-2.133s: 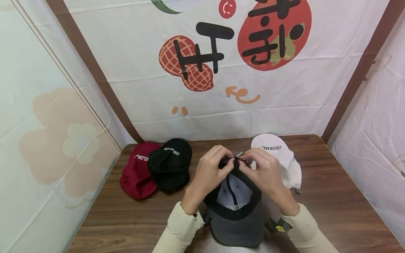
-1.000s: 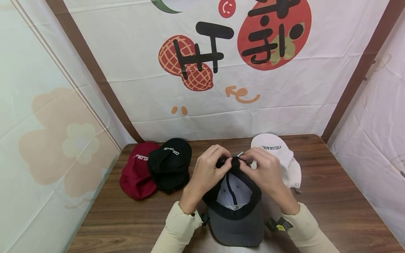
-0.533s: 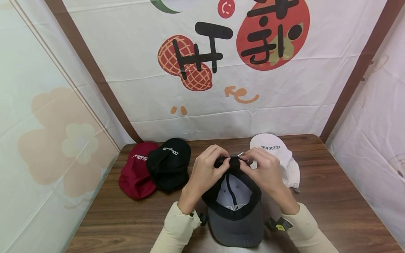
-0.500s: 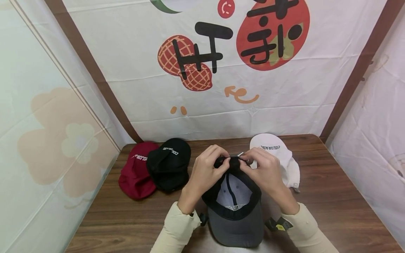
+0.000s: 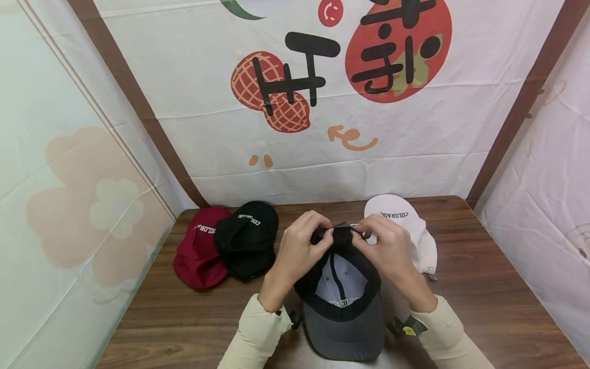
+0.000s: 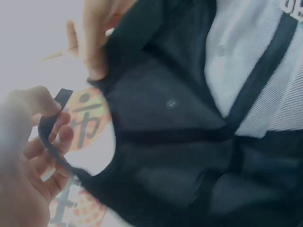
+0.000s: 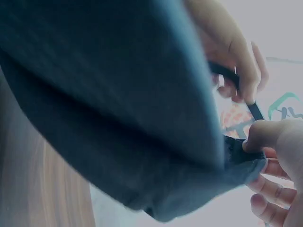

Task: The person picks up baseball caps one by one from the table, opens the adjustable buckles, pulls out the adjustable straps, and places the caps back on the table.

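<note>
Grey cap | domed fabric | curved brim | left hand pinches narrow strap

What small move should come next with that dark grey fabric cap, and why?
Perhaps the left hand should guide the free tip of the thin black strap toward the small shiny metal piece by the right hand. The left hand pinches the strap near its tip, the right pinches the opposite back edge of the dark grey cap, and the two look unjoined.
</note>
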`<state>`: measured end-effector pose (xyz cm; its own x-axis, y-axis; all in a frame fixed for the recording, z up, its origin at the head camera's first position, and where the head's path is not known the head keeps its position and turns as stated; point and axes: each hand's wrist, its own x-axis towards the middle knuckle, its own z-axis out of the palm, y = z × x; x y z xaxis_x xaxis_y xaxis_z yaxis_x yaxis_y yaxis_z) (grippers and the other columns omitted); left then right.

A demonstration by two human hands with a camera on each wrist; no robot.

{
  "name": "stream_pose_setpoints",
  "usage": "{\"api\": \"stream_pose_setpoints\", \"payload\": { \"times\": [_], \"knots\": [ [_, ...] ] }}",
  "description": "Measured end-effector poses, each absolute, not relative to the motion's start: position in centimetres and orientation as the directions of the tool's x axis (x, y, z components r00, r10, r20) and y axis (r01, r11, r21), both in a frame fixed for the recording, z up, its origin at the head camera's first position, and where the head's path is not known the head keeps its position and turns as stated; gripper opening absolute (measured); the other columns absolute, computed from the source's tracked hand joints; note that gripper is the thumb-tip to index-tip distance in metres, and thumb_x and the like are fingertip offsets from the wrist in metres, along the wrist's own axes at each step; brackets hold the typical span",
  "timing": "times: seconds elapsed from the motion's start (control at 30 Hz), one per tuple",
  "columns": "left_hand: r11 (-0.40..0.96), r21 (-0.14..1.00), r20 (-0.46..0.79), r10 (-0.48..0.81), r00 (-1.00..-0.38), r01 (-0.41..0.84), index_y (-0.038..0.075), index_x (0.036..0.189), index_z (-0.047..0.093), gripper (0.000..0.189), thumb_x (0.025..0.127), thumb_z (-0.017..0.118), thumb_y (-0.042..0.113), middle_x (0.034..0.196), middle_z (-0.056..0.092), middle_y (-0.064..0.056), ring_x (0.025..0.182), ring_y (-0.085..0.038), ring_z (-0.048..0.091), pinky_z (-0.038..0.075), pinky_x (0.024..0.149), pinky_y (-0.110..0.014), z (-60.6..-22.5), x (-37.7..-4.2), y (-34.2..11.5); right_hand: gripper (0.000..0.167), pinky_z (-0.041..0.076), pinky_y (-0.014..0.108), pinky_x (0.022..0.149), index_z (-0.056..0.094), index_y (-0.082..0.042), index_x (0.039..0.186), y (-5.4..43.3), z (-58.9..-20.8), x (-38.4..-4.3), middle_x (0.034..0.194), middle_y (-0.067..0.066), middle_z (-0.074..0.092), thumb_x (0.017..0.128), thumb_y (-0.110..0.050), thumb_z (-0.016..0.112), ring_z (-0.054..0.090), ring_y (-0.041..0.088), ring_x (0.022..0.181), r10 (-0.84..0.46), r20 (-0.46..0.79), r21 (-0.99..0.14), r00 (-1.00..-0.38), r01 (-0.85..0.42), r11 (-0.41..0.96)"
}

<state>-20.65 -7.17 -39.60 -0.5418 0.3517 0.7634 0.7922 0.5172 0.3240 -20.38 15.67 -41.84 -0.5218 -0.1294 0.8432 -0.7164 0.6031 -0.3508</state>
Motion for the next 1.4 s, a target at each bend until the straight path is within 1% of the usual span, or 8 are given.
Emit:
{"api": "stream_pose_setpoints", "payload": {
  "times": [0.13, 0.23, 0.43, 0.57, 0.8, 1.0, 1.23, 1.4],
  "knots": [
    [0.518, 0.327, 0.782, 0.321, -0.534, 0.791, 0.013, 0.098, 0.07, 0.008, 0.097, 0.072, 0.005, 0.093, 0.068, 0.0, 0.08, -0.013, 0.059, 0.049, 0.066, -0.027, -39.2, -20.7, -7.9, 0.015, 0.041, 0.02, 0.058, 0.076, -0.013, 0.082, 16.4, -42.1, -20.6, 0.078, -0.002, 0.074, 0.08, 0.0, 0.083, 0.063, 0.013, 0.068, -0.079, 0.832, -0.392, -0.549, -0.683, 0.616],
    [0.52, 0.339, 0.777, 0.316, -0.545, 0.784, 0.012, 0.098, 0.07, 0.008, 0.096, 0.074, 0.005, 0.092, 0.068, -0.001, 0.081, -0.015, 0.059, 0.05, 0.066, -0.027, -39.1, -20.7, -8.3, 0.015, 0.042, 0.02, 0.058, 0.077, -0.013, 0.082, 16.8, -42.1, -20.6, 0.078, -0.002, 0.074, 0.08, 0.0, 0.084, 0.062, 0.013, 0.067, -0.067, 0.824, -0.412, -0.563, -0.676, 0.612],
    [0.526, 0.366, 0.766, 0.298, -0.57, 0.768, 0.01, 0.099, 0.07, 0.001, 0.1, 0.071, 0.01, 0.091, 0.066, -0.002, 0.078, -0.016, 0.058, 0.049, 0.066, -0.027, -39.4, -20.8, -8.6, 0.014, 0.045, 0.026, 0.055, 0.077, -0.013, 0.085, 16.7, -42.2, -20.6, 0.08, -0.001, 0.076, 0.081, 0.0, 0.084, 0.063, 0.014, 0.065, -0.073, 0.82, -0.42, -0.568, -0.683, 0.598],
    [0.517, 0.369, 0.769, 0.297, -0.567, 0.772, 0.009, 0.101, 0.07, 0.008, 0.104, 0.067, 0.016, 0.092, 0.066, -0.003, 0.078, -0.016, 0.057, 0.048, 0.065, -0.027, -39.4, -20.8, -8.7, 0.016, 0.046, 0.026, 0.055, 0.078, -0.012, 0.087, 16.7, -42.3, -20.7, 0.08, -0.001, 0.076, 0.08, 0.001, 0.084, 0.062, 0.014, 0.062, -0.061, 0.819, -0.43, -0.57, -0.681, 0.593],
    [0.508, 0.386, 0.763, 0.293, -0.576, 0.77, 0.008, 0.101, 0.07, 0.005, 0.102, 0.069, 0.013, 0.093, 0.066, -0.004, 0.075, -0.017, 0.056, 0.046, 0.064, -0.027, -39.4, -20.8, -8.7, 0.013, 0.049, 0.027, 0.056, 0.08, -0.011, 0.091, 16.7, -42.2, -20.6, 0.081, 0.0, 0.076, 0.083, -0.001, 0.083, 0.063, 0.012, 0.063, -0.063, 0.812, -0.437, -0.58, -0.676, 0.593],
    [0.49, 0.413, 0.742, 0.308, -0.596, 0.768, 0.009, 0.103, 0.069, 0.005, 0.1, 0.072, 0.012, 0.091, 0.064, -0.004, 0.075, -0.016, 0.055, 0.046, 0.065, -0.027, -39.7, -20.8, -8.7, 0.011, 0.05, 0.025, 0.057, 0.08, -0.01, 0.091, 16.6, -42.0, -20.7, 0.088, 0.002, 0.079, 0.085, -0.002, 0.084, 0.064, 0.011, 0.063, -0.066, 0.808, -0.44, -0.585, -0.675, 0.593],
    [0.449, 0.414, 0.742, 0.336, -0.58, 0.791, 0.011, 0.101, 0.069, 0.007, 0.097, 0.075, 0.008, 0.092, 0.066, -0.003, 0.076, -0.016, 0.056, 0.047, 0.064, -0.027, -40.0, -20.8, -8.7, 0.017, 0.05, 0.021, 0.058, 0.08, -0.01, 0.091, 16.4, -42.0, -20.8, 0.09, 0.002, 0.08, 0.082, 0.002, 0.086, 0.064, 0.009, 0.062, -0.064, 0.813, -0.431, -0.579, -0.673, 0.601],
    [0.428, 0.418, 0.724, 0.376, -0.578, 0.801, 0.013, 0.101, 0.069, 0.003, 0.101, 0.071, 0.015, 0.092, 0.065, 0.001, 0.075, -0.014, 0.054, 0.046, 0.064, -0.026, -40.1, -20.8, -8.6, 0.014, 0.051, 0.023, 0.058, 0.079, -0.01, 0.091, 16.2, -41.8, -20.7, 0.09, 0.002, 0.08, 0.083, -0.002, 0.088, 0.065, 0.01, 0.062, -0.059, 0.813, -0.431, -0.58, -0.666, 0.609]
  ]
}}
